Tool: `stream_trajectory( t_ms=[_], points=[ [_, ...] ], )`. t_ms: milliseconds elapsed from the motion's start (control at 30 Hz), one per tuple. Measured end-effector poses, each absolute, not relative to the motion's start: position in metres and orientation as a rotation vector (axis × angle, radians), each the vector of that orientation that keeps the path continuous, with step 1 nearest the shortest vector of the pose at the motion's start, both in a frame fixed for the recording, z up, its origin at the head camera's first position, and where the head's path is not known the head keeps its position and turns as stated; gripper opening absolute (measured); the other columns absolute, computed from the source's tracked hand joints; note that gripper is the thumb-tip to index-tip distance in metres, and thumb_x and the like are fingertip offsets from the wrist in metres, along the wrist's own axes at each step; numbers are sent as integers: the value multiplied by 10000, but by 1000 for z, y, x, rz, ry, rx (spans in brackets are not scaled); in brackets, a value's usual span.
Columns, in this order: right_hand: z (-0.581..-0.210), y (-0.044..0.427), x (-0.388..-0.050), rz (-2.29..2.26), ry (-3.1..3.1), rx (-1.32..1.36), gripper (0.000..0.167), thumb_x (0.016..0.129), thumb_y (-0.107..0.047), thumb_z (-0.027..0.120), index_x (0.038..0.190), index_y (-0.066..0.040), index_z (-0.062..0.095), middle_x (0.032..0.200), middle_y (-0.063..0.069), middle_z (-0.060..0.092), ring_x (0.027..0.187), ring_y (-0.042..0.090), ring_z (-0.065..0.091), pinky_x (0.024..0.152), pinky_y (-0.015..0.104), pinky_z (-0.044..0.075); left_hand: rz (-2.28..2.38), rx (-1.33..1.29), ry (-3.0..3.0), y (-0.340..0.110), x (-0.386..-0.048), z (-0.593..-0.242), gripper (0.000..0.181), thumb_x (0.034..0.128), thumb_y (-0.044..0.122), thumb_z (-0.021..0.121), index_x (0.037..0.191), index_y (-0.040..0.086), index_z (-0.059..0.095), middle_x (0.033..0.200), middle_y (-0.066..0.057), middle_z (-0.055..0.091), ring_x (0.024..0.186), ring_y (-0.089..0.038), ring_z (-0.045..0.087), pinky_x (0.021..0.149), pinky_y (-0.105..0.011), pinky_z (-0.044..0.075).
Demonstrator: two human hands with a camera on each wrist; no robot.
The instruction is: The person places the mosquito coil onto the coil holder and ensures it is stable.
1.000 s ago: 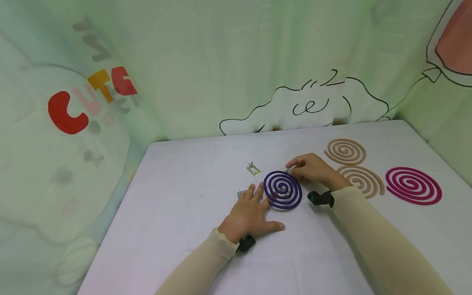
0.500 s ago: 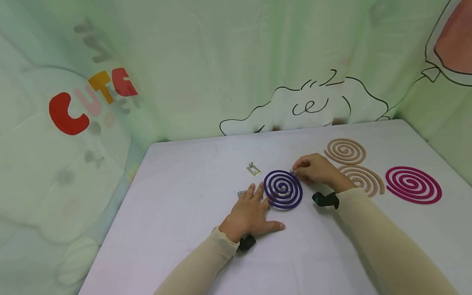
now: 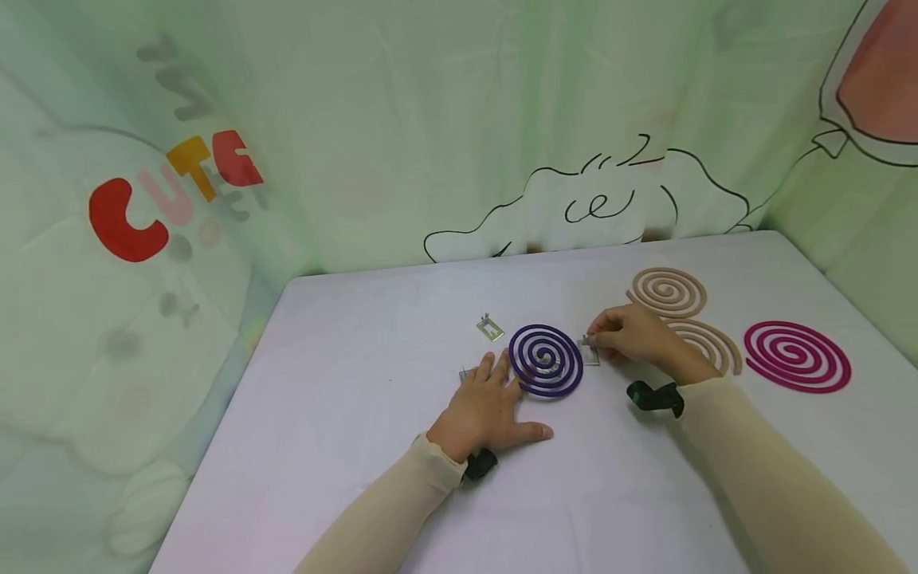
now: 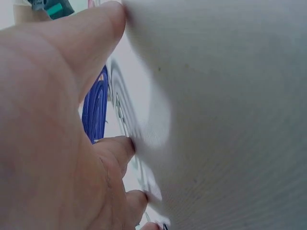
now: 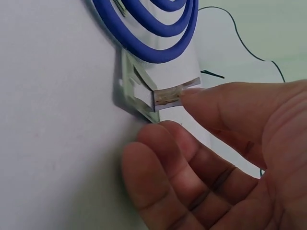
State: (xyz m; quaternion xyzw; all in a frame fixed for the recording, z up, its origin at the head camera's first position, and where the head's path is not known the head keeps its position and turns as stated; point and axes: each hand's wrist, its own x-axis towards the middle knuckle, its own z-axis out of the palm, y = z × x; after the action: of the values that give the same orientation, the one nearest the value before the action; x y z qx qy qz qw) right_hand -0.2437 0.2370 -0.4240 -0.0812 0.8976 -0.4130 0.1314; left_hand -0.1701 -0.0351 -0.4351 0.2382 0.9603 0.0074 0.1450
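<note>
A purple mosquito coil [image 3: 547, 361] sits a little above the table between my hands, over another metal stand glimpsed through its rings. My left hand [image 3: 488, 406] rests on the table with its fingers spread, the index finger at the coil's left edge. With thumb and fingers, my right hand [image 3: 634, 336] pinches the raised tab of a small metal coil stand [image 3: 590, 351] just right of the coil. The right wrist view shows this stand's open frame [image 5: 132, 88] tilted beside the blue-looking coil [image 5: 158, 48]. A further metal stand [image 3: 464, 373] lies partly hidden by my left fingertips.
Beyond the left hand lies a loose metal stand [image 3: 491, 328] with its tab up. Two tan coils [image 3: 668, 292] and a magenta coil [image 3: 796, 356] lie at the right; my right hand partly covers the nearer tan one. A printed curtain [image 3: 430, 143] hangs behind the table.
My right hand has moved to the right with the stand, which now shows beside the purple coil. The left hand stays in place.
</note>
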Motion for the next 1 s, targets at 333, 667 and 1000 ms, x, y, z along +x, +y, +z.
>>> stream_trajectory(
  t_ms=[333,667,1000],
  points=[
    [-418,244,-220,-1170,2578,-231,156,980,-92,663,1079,21,702,852,47,666,755,187,604,615,304,548,38,685,2787,-32,-173,-432,1045,890,832,517,1686,254,164,1749,-125,82,1605,-378,93,1271,-473,214],
    [-422,240,-200,-1229,2542,-264,131,967,-89,676,1053,1,717,834,48,655,746,194,596,599,315,549,53,682,2795,-26,-178,-431,1035,900,836,493,1686,249,164,1750,-112,71,1605,-373,96,1276,-480,195],
    [-424,234,-192,-1254,2533,-279,119,949,-82,693,1033,-7,728,811,41,645,732,187,589,592,306,539,64,684,2798,-23,-182,-429,1018,905,822,505,1686,260,171,1746,-123,96,1599,-393,115,1273,-496,195]
  ],
)
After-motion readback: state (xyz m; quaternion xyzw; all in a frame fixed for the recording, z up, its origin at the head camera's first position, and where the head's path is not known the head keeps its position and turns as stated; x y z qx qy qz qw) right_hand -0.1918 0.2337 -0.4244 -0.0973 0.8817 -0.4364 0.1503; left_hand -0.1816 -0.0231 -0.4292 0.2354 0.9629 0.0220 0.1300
